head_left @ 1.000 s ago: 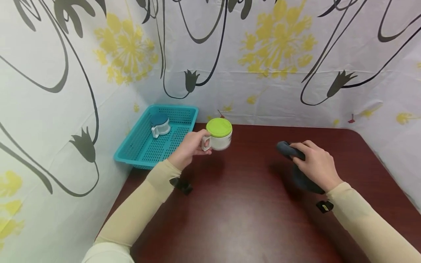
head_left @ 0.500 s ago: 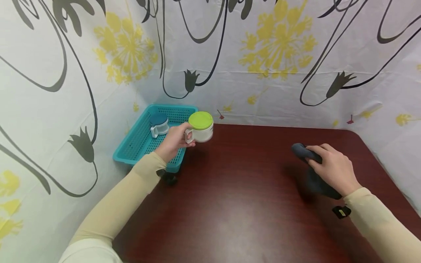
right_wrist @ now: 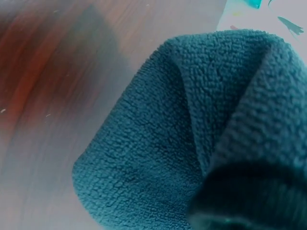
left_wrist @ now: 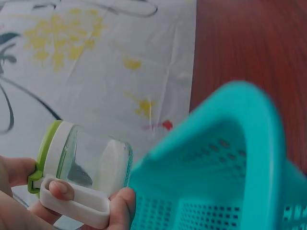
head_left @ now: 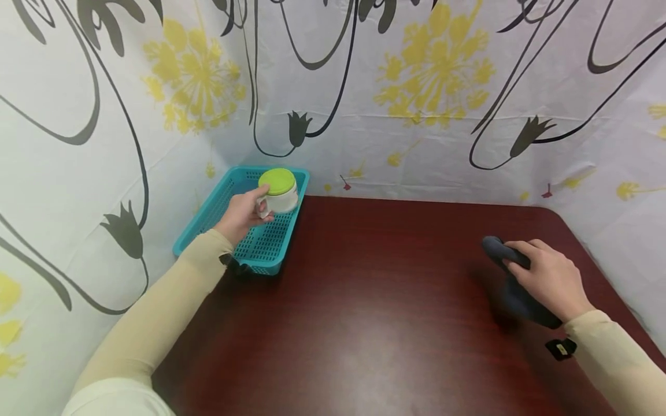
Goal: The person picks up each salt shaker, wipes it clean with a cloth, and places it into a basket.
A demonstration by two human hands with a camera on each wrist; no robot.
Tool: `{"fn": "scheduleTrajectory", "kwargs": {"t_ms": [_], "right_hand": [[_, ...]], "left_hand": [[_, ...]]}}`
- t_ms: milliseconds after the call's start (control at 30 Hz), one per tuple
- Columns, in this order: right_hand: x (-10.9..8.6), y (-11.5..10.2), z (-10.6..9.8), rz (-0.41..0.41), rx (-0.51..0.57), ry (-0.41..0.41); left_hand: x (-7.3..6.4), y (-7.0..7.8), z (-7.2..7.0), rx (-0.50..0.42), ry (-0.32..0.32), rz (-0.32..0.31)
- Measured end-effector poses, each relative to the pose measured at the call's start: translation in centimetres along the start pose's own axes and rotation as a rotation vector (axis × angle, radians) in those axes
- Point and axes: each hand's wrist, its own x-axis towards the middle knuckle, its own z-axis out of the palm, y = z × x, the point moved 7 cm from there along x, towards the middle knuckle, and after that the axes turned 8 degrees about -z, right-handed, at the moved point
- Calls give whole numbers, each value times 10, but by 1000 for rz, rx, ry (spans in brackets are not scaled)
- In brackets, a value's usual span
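My left hand (head_left: 243,212) grips the white handle of a clear glass jar (head_left: 281,199) with a lime-green lid, thumb up by the lid. The jar is over the turquoise basket (head_left: 262,249), upright in the head view. In the left wrist view, the glass jar (left_wrist: 103,158) is beside the basket rim (left_wrist: 266,139), and fingers curl round its handle. Over the right side of the table, my right hand (head_left: 554,280) holds a bunched dark blue-grey terry cloth (head_left: 525,303). That cloth (right_wrist: 168,134) fills much of the right wrist view and hides the fingers there.
The dark red-brown table (head_left: 374,300) stretches between the hands. A white hanging sheet (head_left: 333,138) with yellow and grey flower prints borders it at the back and left. The basket stands in the far left corner, close against the sheet.
My left hand has carried the green-lidded jar leftward, from over the table to over the basket. A blue-lidded jar in the basket is now hidden. My right hand has moved right and nearer with the cloth.
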Motion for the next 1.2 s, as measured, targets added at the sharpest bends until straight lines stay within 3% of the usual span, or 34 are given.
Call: {"fn": "scheduleTrajectory", "kwargs": {"t_ms": [200, 567, 667, 867, 1000, 1200], "right_hand": [[-9, 8, 6, 18, 23, -17], [-19, 17, 23, 21, -3, -45], [-23, 17, 31, 34, -12, -95], [-26, 14, 49, 10, -27, -139], [-28, 13, 55, -11, -36, -136], [-29, 11, 62, -42, -51, -132]], "left_hand": [[19, -10, -14, -4, -13, -48], [37, -10, -13, -28, -153, -150], [48, -13, -14, -29, -174, -175], [78, -32, -22, -37, -191, -242], [80, -39, -23, -32, -202, -264], [84, -43, -24, 27, -227, -239]]}}
